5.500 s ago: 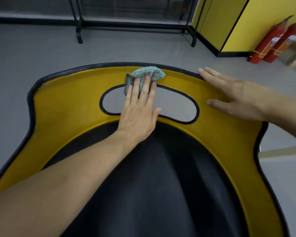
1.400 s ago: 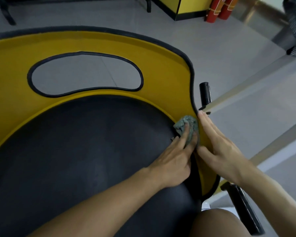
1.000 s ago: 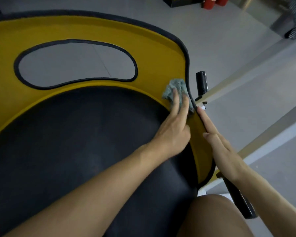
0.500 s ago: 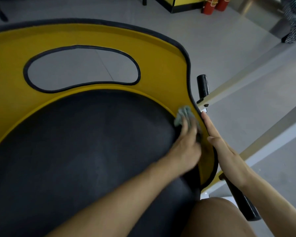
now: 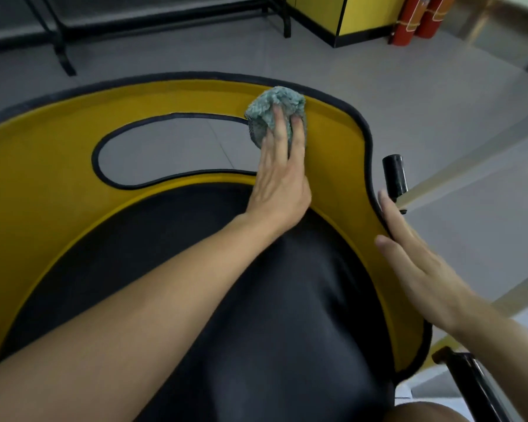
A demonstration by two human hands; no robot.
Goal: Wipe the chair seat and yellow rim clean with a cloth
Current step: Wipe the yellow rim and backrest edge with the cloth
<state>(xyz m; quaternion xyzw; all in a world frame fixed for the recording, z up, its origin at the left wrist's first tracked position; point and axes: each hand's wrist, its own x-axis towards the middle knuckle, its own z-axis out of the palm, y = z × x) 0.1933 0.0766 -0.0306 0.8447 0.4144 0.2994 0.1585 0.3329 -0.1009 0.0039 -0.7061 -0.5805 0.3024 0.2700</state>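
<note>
The cloth (image 5: pixel 274 112), a crumpled blue-green wad, sits on the yellow rim (image 5: pixel 333 153) at the far right end of the oval cut-out (image 5: pixel 177 150), just below the rim's black edging. The left hand (image 5: pixel 279 181) presses it flat there: its fingers (image 5: pixel 279 129) lie stretched out straight over the cloth, pinning it down rather than curling round it, and the heel of the hand rests where the rim meets the black chair seat (image 5: pixel 256 300). The left forearm crosses the seat from the lower left.

The right hand (image 5: pixel 415 263) lies open and flat against the outer right edge of the rim, fingers together and extended, holding nothing (it looks slightly blurred). Just beyond its fingertips stands a black cylindrical handle (image 5: pixel 394 175), and another black bar (image 5: pixel 473 388) shows at the lower right. Grey floor (image 5: pixel 439 117) surrounds the chair; red extinguishers (image 5: pixel 415 19) stand by a yellow cabinet (image 5: pixel 363 13) at the top right.
</note>
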